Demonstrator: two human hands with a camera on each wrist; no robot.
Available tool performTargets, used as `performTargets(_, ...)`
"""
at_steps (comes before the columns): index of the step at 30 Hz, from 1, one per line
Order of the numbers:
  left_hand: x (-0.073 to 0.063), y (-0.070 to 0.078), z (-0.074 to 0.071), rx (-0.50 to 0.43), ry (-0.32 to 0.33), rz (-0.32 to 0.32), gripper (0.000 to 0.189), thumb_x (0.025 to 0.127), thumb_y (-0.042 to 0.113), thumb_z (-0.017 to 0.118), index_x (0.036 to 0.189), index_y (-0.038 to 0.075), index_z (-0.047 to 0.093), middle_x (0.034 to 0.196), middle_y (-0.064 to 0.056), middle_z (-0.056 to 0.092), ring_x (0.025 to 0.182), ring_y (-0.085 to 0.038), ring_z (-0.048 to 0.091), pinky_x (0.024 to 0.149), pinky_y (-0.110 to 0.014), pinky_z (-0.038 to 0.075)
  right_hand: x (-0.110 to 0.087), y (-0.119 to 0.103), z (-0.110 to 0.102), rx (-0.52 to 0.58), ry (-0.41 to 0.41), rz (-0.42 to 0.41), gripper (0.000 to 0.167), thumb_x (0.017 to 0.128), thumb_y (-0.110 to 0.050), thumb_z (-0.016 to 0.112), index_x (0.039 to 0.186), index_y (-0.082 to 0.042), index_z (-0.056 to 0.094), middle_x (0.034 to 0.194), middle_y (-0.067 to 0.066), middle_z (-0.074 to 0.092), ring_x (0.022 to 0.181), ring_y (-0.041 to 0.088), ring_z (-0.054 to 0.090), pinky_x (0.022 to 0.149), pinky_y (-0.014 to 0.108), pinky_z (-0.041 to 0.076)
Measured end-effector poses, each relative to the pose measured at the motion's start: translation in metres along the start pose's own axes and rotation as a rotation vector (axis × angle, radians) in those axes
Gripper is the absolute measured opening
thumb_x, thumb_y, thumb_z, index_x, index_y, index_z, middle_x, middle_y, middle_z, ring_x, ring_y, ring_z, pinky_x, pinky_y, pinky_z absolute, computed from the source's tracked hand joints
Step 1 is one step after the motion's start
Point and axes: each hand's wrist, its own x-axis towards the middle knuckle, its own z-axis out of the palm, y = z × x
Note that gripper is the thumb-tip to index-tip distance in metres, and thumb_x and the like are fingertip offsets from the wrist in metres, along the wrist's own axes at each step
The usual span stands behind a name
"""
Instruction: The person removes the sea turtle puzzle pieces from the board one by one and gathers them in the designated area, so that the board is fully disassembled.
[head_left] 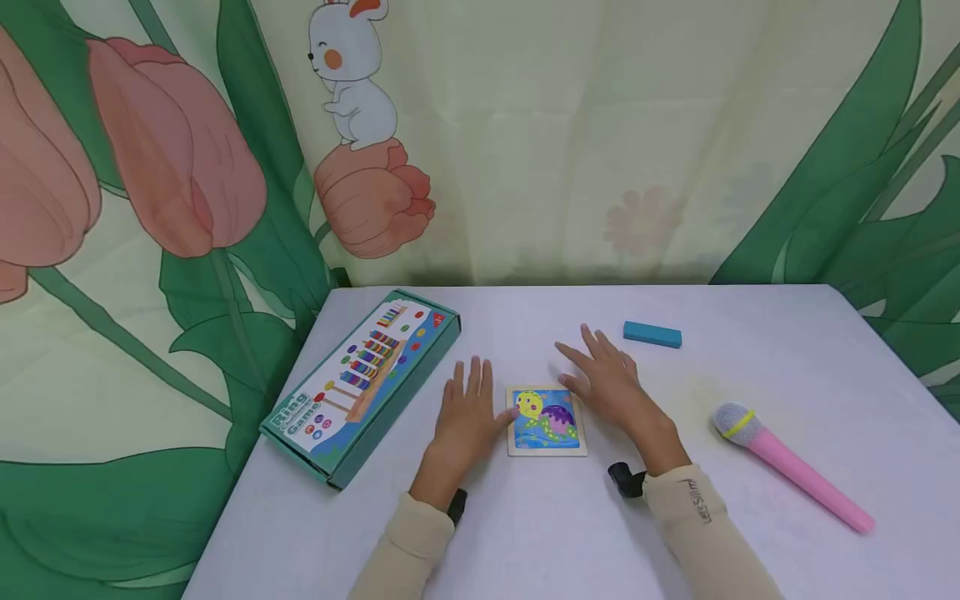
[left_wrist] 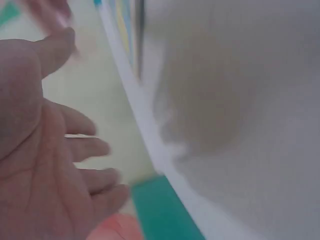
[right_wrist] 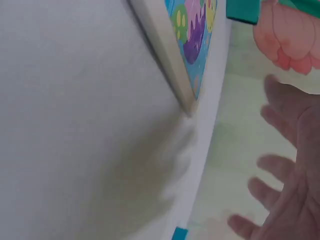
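A small square picture puzzle point(head_left: 547, 423) with a wooden rim lies flat on the white table; it shows a yellow and purple cartoon creature on blue. My left hand point(head_left: 467, 417) is at the puzzle's left side, fingers spread and straight, the thumb over its left edge. At the upper right corner hovers my right hand point(head_left: 606, 382), its fingers also spread. Both palms hold nothing. In the left wrist view the left hand point(left_wrist: 45, 150) appears raised off the tabletop. The right wrist view shows the right hand point(right_wrist: 295, 170) beside the puzzle's wooden edge point(right_wrist: 167, 55).
A green Ring Game box point(head_left: 363, 379) lies at the table's left. Behind the right hand is a blue block point(head_left: 652, 334). A pink toy microphone point(head_left: 795, 468) rests on the right. The white table point(head_left: 555, 533) ends at a tulip-patterned curtain point(head_left: 525, 150).
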Motion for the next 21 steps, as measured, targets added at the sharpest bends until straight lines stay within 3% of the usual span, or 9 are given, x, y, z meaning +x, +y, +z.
performTargets(5, -0.031, 0.033, 0.004, 0.182, -0.122, 0.143, 0.072, 0.103, 0.045, 0.059, 0.158, 0.004, 0.037, 0.165, -0.015, 0.03, 0.153, -0.034, 0.024, 0.12, -0.046, 0.028, 0.009, -0.012, 0.001, -0.002, -0.108, -0.182, 0.035, 0.097, -0.013, 0.072, 0.132, -0.013, 0.071, 0.143, 0.018, 0.058, 0.137, 0.042, 0.047, 0.107, 0.069, 0.034)
performTargets(8, -0.044, 0.048, 0.008, 0.284, -0.164, 0.249, 0.061, 0.107, 0.042, 0.054, 0.157, 0.01, 0.042, 0.165, -0.01, 0.033, 0.152, -0.028, 0.028, 0.119, -0.042, 0.032, 0.015, -0.02, 0.003, 0.049, -0.171, -0.253, 0.025, 0.096, -0.006, 0.071, 0.121, -0.009, 0.076, 0.124, 0.011, 0.069, 0.122, 0.034, 0.061, 0.104, 0.061, 0.043)
performTargets(10, -0.048, 0.055, 0.011, 0.316, -0.172, 0.301, 0.056, 0.108, 0.04, 0.051, 0.157, 0.012, 0.043, 0.165, -0.008, 0.033, 0.152, -0.027, 0.029, 0.118, -0.04, 0.034, 0.019, -0.024, 0.005, 0.093, -0.201, -0.259, 0.024, 0.096, -0.004, 0.071, 0.118, -0.007, 0.077, 0.118, 0.007, 0.071, 0.114, 0.029, 0.065, 0.102, 0.053, 0.048)
performTargets(15, -0.052, 0.059, 0.019, 0.336, -0.164, 0.327, 0.056, 0.108, 0.038, 0.052, 0.157, 0.013, 0.043, 0.164, -0.009, 0.034, 0.15, -0.029, 0.033, 0.114, -0.038, 0.04, 0.027, -0.033, 0.011, 0.128, -0.252, -0.257, 0.023, 0.094, -0.006, 0.074, 0.117, -0.007, 0.077, 0.114, 0.004, 0.071, 0.098, 0.018, 0.066, 0.093, 0.04, 0.054)
performTargets(21, -0.054, 0.061, 0.024, 0.406, -0.123, 0.342, 0.057, 0.107, 0.041, 0.052, 0.155, 0.013, 0.044, 0.161, -0.009, 0.038, 0.147, -0.03, 0.036, 0.112, -0.037, 0.042, 0.032, -0.039, 0.017, 0.106, -0.26, -0.266, 0.021, 0.091, -0.009, 0.079, 0.112, -0.007, 0.078, 0.106, 0.002, 0.067, 0.09, 0.016, 0.064, 0.084, 0.035, 0.056)
